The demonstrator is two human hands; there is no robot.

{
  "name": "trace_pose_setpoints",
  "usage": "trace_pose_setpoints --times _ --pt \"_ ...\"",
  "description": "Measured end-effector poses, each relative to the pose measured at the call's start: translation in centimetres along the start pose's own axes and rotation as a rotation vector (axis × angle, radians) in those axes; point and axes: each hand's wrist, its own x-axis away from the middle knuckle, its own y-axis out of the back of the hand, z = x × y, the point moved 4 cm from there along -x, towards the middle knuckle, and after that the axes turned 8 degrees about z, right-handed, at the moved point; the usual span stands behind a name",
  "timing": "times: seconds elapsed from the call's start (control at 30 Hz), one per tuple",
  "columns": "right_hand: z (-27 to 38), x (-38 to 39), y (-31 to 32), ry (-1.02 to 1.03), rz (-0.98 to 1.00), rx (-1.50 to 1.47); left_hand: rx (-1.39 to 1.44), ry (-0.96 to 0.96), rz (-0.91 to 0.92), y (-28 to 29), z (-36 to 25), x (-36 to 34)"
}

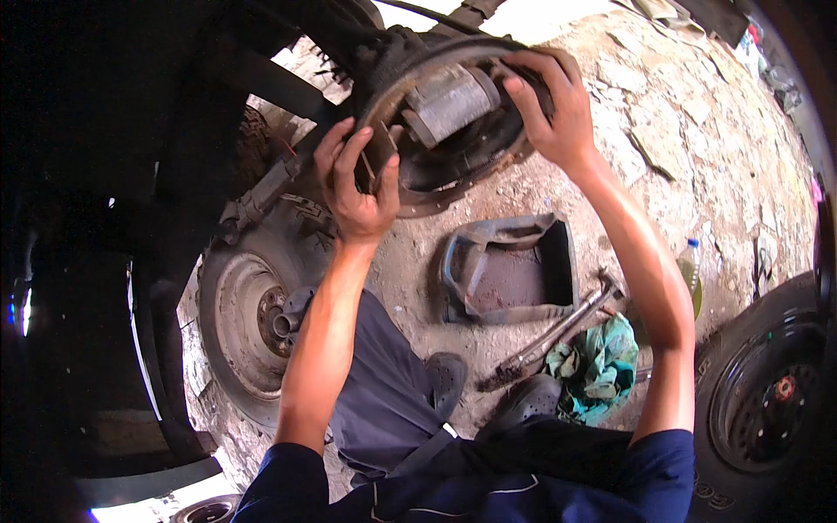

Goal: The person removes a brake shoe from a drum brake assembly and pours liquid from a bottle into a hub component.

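Observation:
Up under the dark vehicle, a round drum brake assembly [471, 170] faces me, rusty around its edge. From its middle a grey metal axle hub [455, 106] sticks out. My left hand [359, 193] is closed around the left side of a curved brake shoe [377, 144], thumb on one face and fingers on the other. On the opposite side my right hand [558, 113] curls over the assembly's upper right edge, its thumb and fingertips pressing near the hub. What lies under the right fingertips is partly hidden.
A cut-open dark plastic container [523, 270] sits on the stony ground, beside a metal bar-like tool [558, 327] and a green cloth [602, 366]. A mounted wheel [248, 314] stands left, a loose wheel [758, 410] right. A bottle [691, 261] is near my right arm.

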Motion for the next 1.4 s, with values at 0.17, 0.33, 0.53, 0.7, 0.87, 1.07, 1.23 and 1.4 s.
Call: trace_pose_setpoints --times 0.17,0.33,0.53,0.7,0.87,1.07,1.23,1.4 --pt "-1.3 0.5 -1.1 0.034 -0.062 0.004 0.014 -0.026 0.052 0.6 0.3 0.3" --pt "-4.4 0.6 -1.3 -0.070 -0.087 -0.062 0.015 -0.009 0.060 -0.1 0.0 0.1" --pt "-5.5 0.0 -2.0 -0.197 0.069 -0.249 0.041 -0.024 0.081 0.3 0.3 0.3" --pt "-6.0 -1.2 -3.0 -0.256 0.143 -0.175 -0.004 -0.021 0.078 -0.1 0.0 0.4" --pt "-6.3 -1.2 -3.4 -0.186 0.096 -0.199 0.029 -0.003 0.085 -0.1 0.1 0.1" --pt "-6.4 -1.2 -2.7 -0.268 0.205 -0.422 0.011 0.088 0.093 -0.1 -0.1 0.5" --pt "-6.7 -1.6 -3.2 -0.177 0.063 -0.176 0.019 0.140 0.053 -0.4 -0.7 0.2" --pt "-6.6 -1.1 -3.2 -0.162 -0.060 -0.083 -0.052 0.084 0.015 -0.3 -1.4 -0.1"
